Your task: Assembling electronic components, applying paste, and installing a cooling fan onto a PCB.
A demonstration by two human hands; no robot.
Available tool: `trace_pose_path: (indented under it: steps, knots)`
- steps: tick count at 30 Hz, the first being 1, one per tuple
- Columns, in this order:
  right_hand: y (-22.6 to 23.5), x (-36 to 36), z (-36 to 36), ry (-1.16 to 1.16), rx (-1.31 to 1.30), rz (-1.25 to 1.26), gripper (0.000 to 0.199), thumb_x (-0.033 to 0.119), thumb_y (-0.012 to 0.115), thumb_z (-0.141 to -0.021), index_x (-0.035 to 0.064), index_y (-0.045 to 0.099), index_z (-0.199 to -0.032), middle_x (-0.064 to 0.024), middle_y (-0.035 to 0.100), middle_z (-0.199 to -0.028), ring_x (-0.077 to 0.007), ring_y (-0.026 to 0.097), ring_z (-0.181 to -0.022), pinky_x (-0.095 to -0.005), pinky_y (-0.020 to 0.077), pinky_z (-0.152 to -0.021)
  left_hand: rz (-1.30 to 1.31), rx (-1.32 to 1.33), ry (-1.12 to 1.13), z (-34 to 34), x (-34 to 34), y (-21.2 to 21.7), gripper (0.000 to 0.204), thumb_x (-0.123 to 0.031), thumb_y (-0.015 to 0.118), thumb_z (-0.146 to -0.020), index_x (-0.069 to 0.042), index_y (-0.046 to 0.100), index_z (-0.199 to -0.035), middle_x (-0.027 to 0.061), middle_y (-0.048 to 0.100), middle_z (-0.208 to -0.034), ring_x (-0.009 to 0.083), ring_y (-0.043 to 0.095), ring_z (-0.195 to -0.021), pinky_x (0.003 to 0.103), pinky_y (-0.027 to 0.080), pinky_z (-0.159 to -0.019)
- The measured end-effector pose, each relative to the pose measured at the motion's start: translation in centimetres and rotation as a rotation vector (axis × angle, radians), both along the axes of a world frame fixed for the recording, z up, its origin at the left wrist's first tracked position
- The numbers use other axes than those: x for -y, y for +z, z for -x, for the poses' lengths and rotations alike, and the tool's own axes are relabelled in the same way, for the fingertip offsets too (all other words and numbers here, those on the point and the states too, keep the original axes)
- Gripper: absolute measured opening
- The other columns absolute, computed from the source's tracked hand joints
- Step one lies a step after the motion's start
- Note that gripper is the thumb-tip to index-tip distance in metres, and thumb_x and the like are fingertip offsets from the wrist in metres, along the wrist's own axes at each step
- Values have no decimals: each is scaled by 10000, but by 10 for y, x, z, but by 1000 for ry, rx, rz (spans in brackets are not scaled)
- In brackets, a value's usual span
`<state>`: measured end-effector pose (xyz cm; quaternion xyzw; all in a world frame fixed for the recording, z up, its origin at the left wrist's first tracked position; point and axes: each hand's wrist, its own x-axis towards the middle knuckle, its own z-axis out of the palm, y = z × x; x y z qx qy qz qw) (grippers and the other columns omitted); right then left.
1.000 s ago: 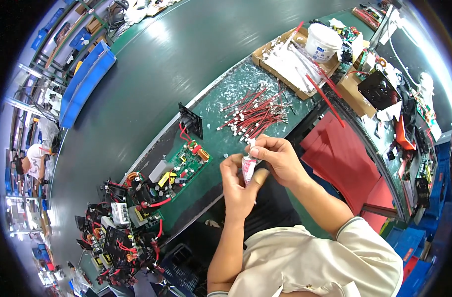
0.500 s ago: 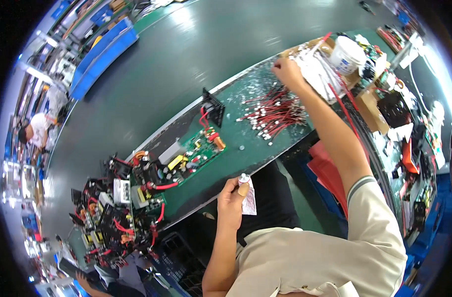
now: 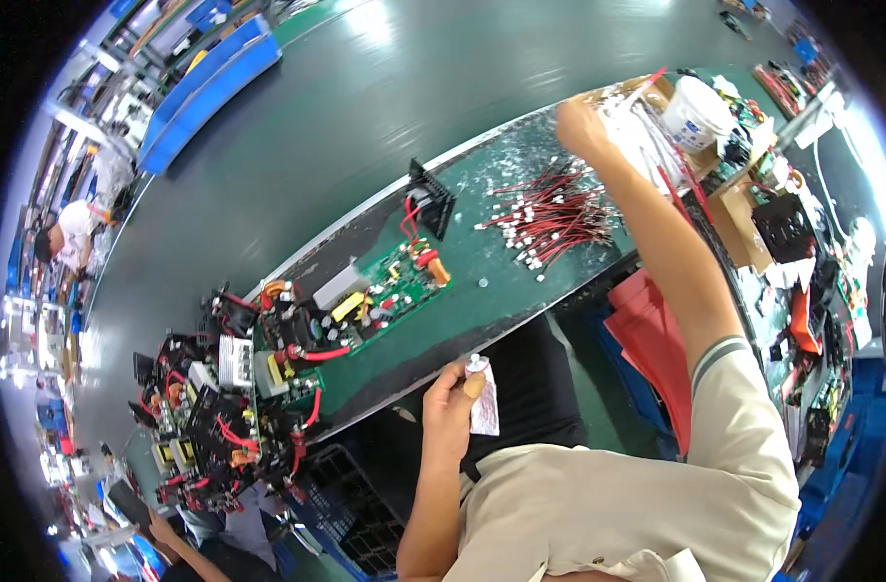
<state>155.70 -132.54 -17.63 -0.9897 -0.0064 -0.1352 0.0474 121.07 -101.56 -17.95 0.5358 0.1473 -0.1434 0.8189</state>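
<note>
My left hand [image 3: 447, 412] is closed around a squeeze tube [image 3: 484, 412], pale and crumpled, its white nozzle pointing up. The tube is over my lap, just off the bench's front edge. Stretched far out, my right hand [image 3: 585, 131] is over the bench's back edge, beside the white plastic-wrapped bundle [image 3: 634, 136]. Its fingers are curled, and anything between them is hidden. A heap of red and black wires with white connectors [image 3: 556, 218] lies just nearer. Left of the heap is a green circuit board [image 3: 404, 291] with a black finned part [image 3: 429, 199] behind it.
More assembled boards [image 3: 220, 417] crowd the bench's left end. At the back right stand a white bucket [image 3: 696, 113] and a cardboard box [image 3: 739, 218]. Red sheets [image 3: 653, 339] hang below the bench. Another person's arm [image 3: 186, 548] shows at lower left.
The view has shifted slightly, so the bench things sit a little differently. My right hand stays by the white bundle, its fingers turned further from view. My left hand still holds the tube.
</note>
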Motion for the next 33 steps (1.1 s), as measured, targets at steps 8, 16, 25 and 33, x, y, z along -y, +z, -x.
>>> trace_pose_path:
  steps: [8, 16, 25, 33]
  knots:
    - [4, -10, 11, 39, 24, -75, 120, 35, 545, -793, -37, 640, -777, -293, 632, -831, -435, 639, -807, -511, 515, -719, -64, 42, -10, -6, -4, -1, 225, -85, 630, -897, -5, 634, -1107, -10, 621, -968, 68, 558, -863, 218, 436, -775]
    - [62, -85, 208, 622, -337, -811, 463, 203, 713, -838, 8, 570, -1232, -119, 653, -1057, -184, 627, -924, -330, 496, -809, 52, 84, 122, -40, -2, 12, 226, -63, 681, -867, 24, 630, -1069, 12, 634, -995, 93, 571, -933, 238, 438, -871]
    - [17, -76, 282, 369, -594, -2350, 660, 471, 465, -968, -1, 361, -1417, -172, 551, -1294, -244, 569, -1140, -363, 456, -956, -63, 238, 48, -55, 23, 27, 191, -36, 626, -890, 15, 603, -1072, 31, 599, -1013, 110, 572, -934, 255, 456, -850]
    - [-10, -34, 278, 360, -609, -2774, 669, 536, 336, -989, -8, 435, -1366, -154, 619, -1173, -239, 611, -1015, -356, 489, -842, 99, 101, 119, -34, 1, 17, 239, -74, 606, -896, -13, 592, -1127, 74, 620, -1070, 151, 588, -924, 305, 475, -820]
